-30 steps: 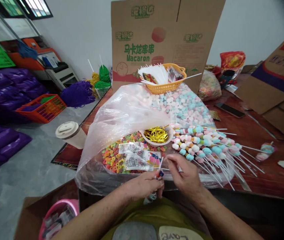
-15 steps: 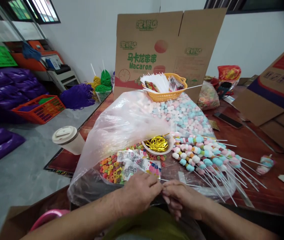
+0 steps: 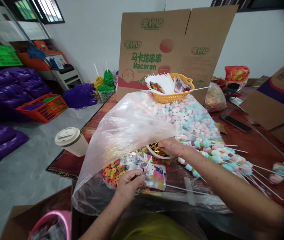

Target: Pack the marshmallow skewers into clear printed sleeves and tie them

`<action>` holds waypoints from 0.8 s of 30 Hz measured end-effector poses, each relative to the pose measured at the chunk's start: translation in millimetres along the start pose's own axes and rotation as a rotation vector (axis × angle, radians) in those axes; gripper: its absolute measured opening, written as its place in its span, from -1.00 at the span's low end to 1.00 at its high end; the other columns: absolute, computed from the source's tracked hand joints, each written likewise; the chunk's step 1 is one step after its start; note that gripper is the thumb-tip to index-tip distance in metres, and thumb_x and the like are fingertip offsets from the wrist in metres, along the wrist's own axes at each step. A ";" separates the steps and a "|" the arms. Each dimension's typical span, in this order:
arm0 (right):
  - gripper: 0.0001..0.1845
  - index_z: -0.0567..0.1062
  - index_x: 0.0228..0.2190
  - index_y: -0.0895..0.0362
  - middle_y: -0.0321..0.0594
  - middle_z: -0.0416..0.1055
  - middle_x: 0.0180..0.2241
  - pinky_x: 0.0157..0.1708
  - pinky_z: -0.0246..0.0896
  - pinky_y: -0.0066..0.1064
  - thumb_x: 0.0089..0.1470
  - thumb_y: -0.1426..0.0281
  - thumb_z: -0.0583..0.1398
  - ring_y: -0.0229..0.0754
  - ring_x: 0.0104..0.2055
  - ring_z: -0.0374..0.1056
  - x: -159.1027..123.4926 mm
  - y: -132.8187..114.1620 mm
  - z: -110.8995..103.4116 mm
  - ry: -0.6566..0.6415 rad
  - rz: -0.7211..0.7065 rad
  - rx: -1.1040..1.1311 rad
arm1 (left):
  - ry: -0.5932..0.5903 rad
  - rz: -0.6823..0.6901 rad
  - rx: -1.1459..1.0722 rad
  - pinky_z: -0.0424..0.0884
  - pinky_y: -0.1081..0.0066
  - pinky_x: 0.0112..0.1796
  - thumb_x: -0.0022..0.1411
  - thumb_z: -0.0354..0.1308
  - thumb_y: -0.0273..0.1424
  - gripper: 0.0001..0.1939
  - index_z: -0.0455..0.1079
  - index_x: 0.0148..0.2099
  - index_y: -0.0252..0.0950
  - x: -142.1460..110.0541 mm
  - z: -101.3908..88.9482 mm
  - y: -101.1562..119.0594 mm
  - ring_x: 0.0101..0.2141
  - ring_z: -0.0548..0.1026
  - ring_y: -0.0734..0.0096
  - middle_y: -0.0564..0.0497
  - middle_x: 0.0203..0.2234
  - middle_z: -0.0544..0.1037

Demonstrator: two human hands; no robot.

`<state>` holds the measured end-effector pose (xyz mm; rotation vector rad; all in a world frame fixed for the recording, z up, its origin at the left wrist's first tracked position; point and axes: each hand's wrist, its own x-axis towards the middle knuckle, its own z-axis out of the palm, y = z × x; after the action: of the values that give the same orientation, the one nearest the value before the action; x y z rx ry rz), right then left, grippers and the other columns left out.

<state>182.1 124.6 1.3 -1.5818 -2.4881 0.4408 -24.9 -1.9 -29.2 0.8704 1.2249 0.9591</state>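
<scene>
My left hand [image 3: 132, 181] is closed in a pinch above the printed clear packets [image 3: 154, 173]. A short white stick [image 3: 149, 163] pokes up from its fingertips, with some clear film below. My right hand [image 3: 169, 146] reaches into a small white bowl [image 3: 158, 156], fingertips pinched on the gold twist ties [image 3: 154, 146]; the exact grip is partly hidden. Colourful ring-shaped candies [image 3: 113, 171] lie under and around the packets. Skewers of pastel marshmallows [image 3: 217, 156] are piled at the right, partly behind my right forearm.
A large clear plastic bag [image 3: 122, 116] holds loose marshmallows. Behind it stand an orange basket [image 3: 169, 97] of white sticks and packets and a tall carton [image 3: 154, 43]. A lidded cup [image 3: 75, 143] is at left, a phone [image 3: 236, 123] at right. A pink tub [image 3: 68, 221] sits below.
My hands were together at the front edge. The right has moved up and forward into the bowl; the left has shifted slightly left and now shows the white stick.
</scene>
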 end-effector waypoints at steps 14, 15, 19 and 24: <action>-0.84 0.21 -0.47 0.10 -0.35 0.27 -0.56 -0.51 0.10 -0.49 0.14 0.37 -0.05 -0.29 -0.50 0.20 -113.0 -67.0 17.8 0.145 0.040 0.519 | -0.240 0.061 -0.213 0.19 0.56 -0.51 -0.10 0.30 -0.37 -0.85 0.47 -0.53 -0.37 -16.3 23.9 20.9 -0.50 0.34 0.55 0.00 -0.42 0.50; -0.83 0.20 -0.48 0.09 -0.36 0.26 -0.57 -0.52 0.10 -0.49 0.15 0.35 -0.05 -0.29 -0.52 0.20 -119.7 -73.4 25.8 0.180 0.068 0.583 | -0.258 0.060 -0.235 0.19 0.56 -0.52 -0.10 0.30 -0.37 -0.84 0.46 -0.54 -0.38 -15.6 26.3 21.0 -0.54 0.32 0.58 0.01 -0.48 0.49; -0.79 0.24 -0.44 0.12 -0.31 0.31 -0.53 -0.49 0.15 -0.50 0.18 0.38 -0.11 -0.29 -0.49 0.25 -122.5 -60.2 21.7 0.343 0.227 0.459 | -0.073 -0.052 -0.347 0.14 0.57 -0.59 -0.18 0.33 -0.36 -0.79 0.40 -0.56 -0.38 -10.6 25.3 15.1 -0.63 0.30 0.60 0.04 -0.62 0.45; -0.76 0.42 -0.40 0.17 -0.12 0.41 -0.33 -0.24 0.18 -0.40 0.14 0.47 -0.03 -0.16 -0.21 0.32 -73.9 -13.4 -17.5 0.139 0.205 -0.018 | -0.030 -0.079 -0.277 0.14 0.58 -0.59 -0.20 0.34 -0.36 -0.76 0.35 -0.61 -0.39 -14.1 20.4 3.3 -0.61 0.35 0.55 0.02 -0.67 0.44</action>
<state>207.2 55.3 23.9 -1.8164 -2.2451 0.3227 -6.1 -14.4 -18.3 0.6113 1.0620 1.0197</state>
